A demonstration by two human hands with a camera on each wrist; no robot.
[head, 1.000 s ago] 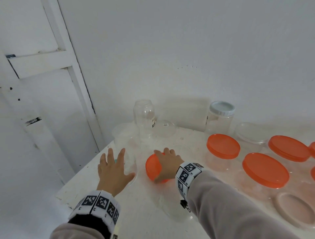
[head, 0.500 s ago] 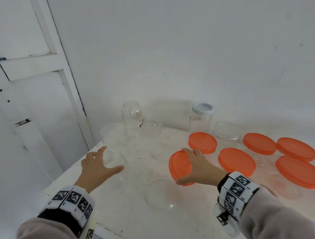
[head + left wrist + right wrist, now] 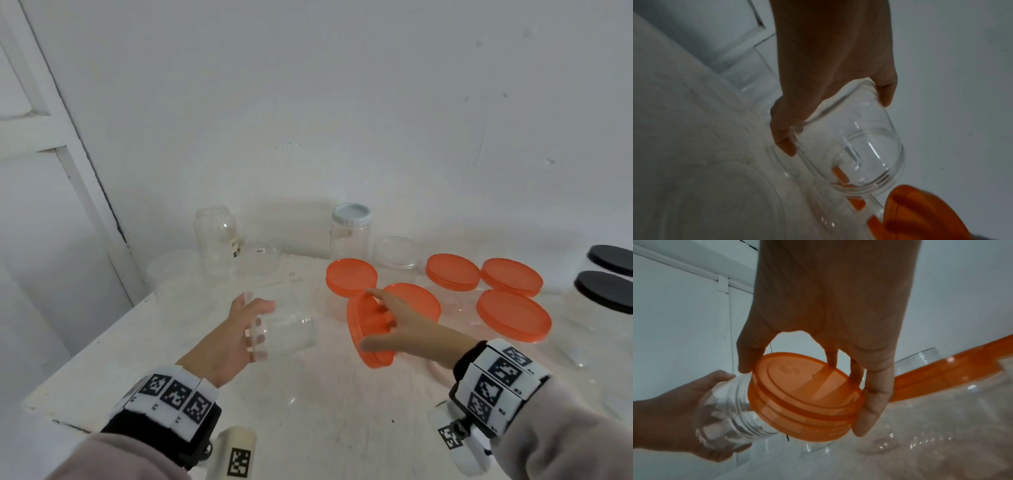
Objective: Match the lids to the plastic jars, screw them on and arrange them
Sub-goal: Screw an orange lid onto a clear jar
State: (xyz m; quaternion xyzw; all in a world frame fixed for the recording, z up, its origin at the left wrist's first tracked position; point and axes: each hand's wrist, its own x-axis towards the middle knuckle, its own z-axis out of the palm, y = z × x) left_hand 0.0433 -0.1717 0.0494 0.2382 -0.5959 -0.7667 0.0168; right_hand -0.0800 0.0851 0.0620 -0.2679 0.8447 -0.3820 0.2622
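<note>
Orange lid [image 3: 368, 334]: held on edge in the right hand [image 3: 400, 329], thumb on the near rim, fingers [image 3: 383, 310] over the far rim, open side turned left toward the jar; above the desk [image 3: 325, 411], mid-scene.
Right hand pose: forearm reaching in from the near right, palm facing left, a band of black-and-white square markers on the wrist.
Jar [image 3: 287, 330]: clear plastic, no lid, lying on its side in the air, threaded mouth pointing right at the lid and just beside it; whether they touch cannot be told.
Left hand [image 3: 233, 339]: wrapped round the jar's base end, thumb on top, fingers curled underneath; forearm coming in from the near left, the same marker band on the wrist.
Other lids: five orange lids [image 3: 513, 315] on jars to the right, just behind the right hand; two black lids [image 3: 604, 289] at the far right edge.
Far row: an open clear jar [image 3: 215, 236] on the left, a jar with a white lid [image 3: 351, 233] in the middle.
Writing: small stickers on the open far jar and on a clear dome [image 3: 260, 262] beside it, too small to read; a raised mark on the held lid's face, not legible.
</note>
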